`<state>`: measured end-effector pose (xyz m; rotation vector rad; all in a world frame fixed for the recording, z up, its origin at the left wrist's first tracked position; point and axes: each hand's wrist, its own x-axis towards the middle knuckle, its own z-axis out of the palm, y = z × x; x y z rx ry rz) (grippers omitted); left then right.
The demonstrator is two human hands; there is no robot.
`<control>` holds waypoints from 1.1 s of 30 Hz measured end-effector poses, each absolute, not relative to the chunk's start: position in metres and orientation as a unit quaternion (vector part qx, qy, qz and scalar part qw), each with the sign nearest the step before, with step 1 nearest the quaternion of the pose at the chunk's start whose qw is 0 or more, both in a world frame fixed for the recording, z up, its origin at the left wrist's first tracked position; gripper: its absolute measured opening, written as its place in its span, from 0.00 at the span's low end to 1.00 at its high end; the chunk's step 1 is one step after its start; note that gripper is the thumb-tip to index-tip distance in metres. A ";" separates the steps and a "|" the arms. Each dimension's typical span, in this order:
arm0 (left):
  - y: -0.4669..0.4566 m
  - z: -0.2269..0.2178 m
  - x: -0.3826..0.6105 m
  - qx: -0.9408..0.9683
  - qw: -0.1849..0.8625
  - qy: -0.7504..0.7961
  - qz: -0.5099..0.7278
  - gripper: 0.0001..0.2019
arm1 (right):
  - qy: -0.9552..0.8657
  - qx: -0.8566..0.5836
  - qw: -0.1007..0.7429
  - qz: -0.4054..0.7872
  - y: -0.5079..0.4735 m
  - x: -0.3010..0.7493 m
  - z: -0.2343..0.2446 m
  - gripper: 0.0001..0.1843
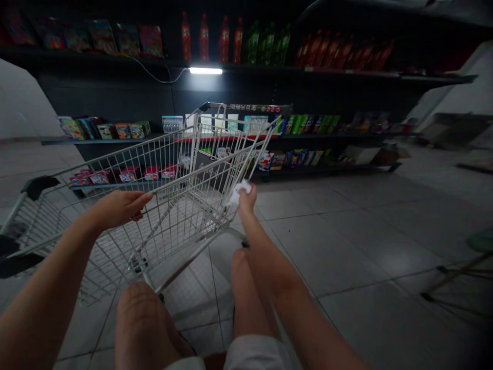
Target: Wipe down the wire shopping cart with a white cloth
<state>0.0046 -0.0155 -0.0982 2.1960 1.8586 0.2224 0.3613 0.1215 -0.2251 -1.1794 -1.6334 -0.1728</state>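
Shelves (127,92) behind shopping cart (184,180). Left hand (120,207): half-curled at cart's near side, hold unclear. Right hand (248,198): pinches white wipe (234,196) at cart. Apparent wiping; next stroke needs firm pressure.

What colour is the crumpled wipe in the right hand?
The wipe is white, seen best in the head view.

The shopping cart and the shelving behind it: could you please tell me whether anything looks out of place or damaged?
No damage stands out on the shopping cart. On the shelving, the thin cable droops loosely to the lit lamp instead of running straight along the shelf, which looks a little untidy.
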 end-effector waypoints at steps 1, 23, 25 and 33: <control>-0.016 -0.098 0.004 0.753 0.127 0.641 0.076 0.27 | -0.649 -0.505 0.562 -0.090 0.139 0.375 -0.203 0.20; -0.016 -0.096 0.006 0.763 0.085 0.640 0.043 0.28 | -0.614 -0.392 0.677 -0.100 0.165 0.362 -0.158 0.19; -0.015 -0.096 0.006 0.764 0.082 0.638 0.042 0.28 | -0.710 -0.362 0.600 -0.071 0.153 0.334 -0.142 0.18; -0.017 -0.097 0.005 0.769 0.050 0.637 0.023 0.27 | -0.899 -0.179 0.379 -0.129 0.068 0.219 -0.147 0.21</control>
